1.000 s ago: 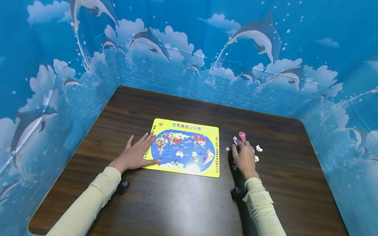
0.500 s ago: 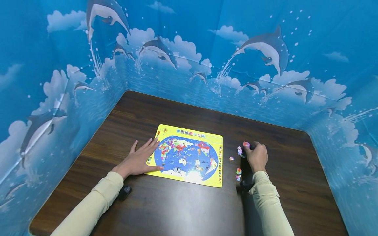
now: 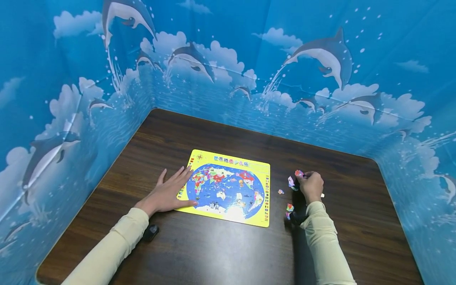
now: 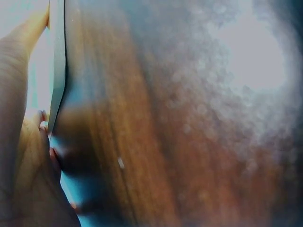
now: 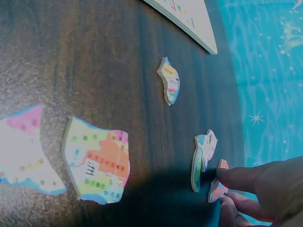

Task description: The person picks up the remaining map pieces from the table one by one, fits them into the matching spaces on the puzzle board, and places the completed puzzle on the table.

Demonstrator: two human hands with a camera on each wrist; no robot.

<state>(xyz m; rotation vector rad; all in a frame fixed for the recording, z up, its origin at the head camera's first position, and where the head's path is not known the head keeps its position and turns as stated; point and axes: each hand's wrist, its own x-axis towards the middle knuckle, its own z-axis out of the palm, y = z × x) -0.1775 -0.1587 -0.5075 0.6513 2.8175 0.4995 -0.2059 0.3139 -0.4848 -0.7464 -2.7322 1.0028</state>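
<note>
Screened-off tabletop workspace; wider room type cannot be told. Creased blue fabric backdrop (image 3: 228,19) printed with grey dolphins (image 3: 329,53) and white clouds (image 3: 222,59) wraps from nine through twelve to three o'clock round dark-brown wood-grain table (image 3: 228,253).

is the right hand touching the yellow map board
No, the right hand pinches a reddish puzzle piece to the right of the yellow map board, apart from it.
</note>
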